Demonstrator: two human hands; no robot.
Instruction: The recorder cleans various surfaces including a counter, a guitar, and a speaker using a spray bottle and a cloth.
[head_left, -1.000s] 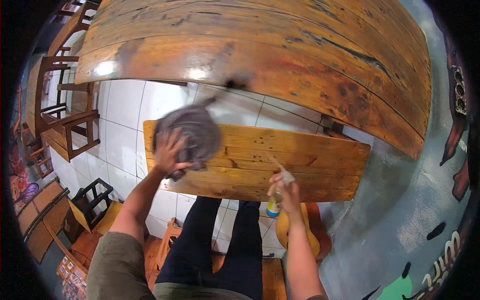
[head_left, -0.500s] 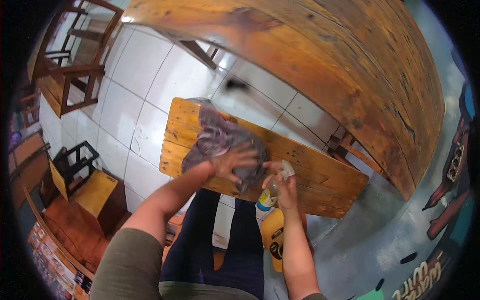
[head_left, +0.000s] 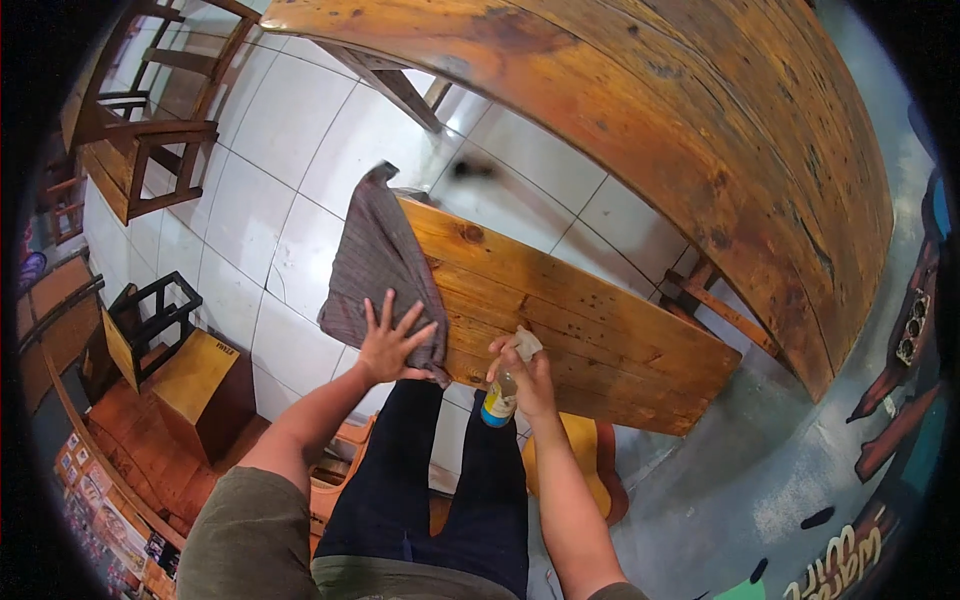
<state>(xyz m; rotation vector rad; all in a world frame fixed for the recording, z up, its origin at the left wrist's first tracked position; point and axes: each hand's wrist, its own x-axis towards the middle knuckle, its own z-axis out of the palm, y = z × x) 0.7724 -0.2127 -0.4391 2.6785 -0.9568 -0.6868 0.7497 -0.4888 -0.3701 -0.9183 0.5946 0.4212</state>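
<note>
A wooden bench (head_left: 600, 330) with a glossy plank top lies in front of me. My left hand (head_left: 393, 345) presses flat, fingers spread, on a dark grey-purple cloth (head_left: 370, 255) at the bench's left end. Part of the cloth hangs over that end. My right hand (head_left: 525, 375) is wrapped round a spray bottle (head_left: 499, 402) with a whitish trigger head and blue at its base. It holds the bottle above the bench's near edge, over my right leg.
A large wooden table (head_left: 640, 130) stands beyond the bench. Wooden chairs (head_left: 160, 165) are at the far left, a box-shaped stool (head_left: 200, 390) nearer. A yellow object (head_left: 572, 460) sits below the bench's near side. A painted wall (head_left: 800, 490) rises on the right.
My left hand has swept the cloth leftward to the bench's end, and the cloth is now spread out rather than bunched. My right hand with the spray bottle has shifted slightly left.
</note>
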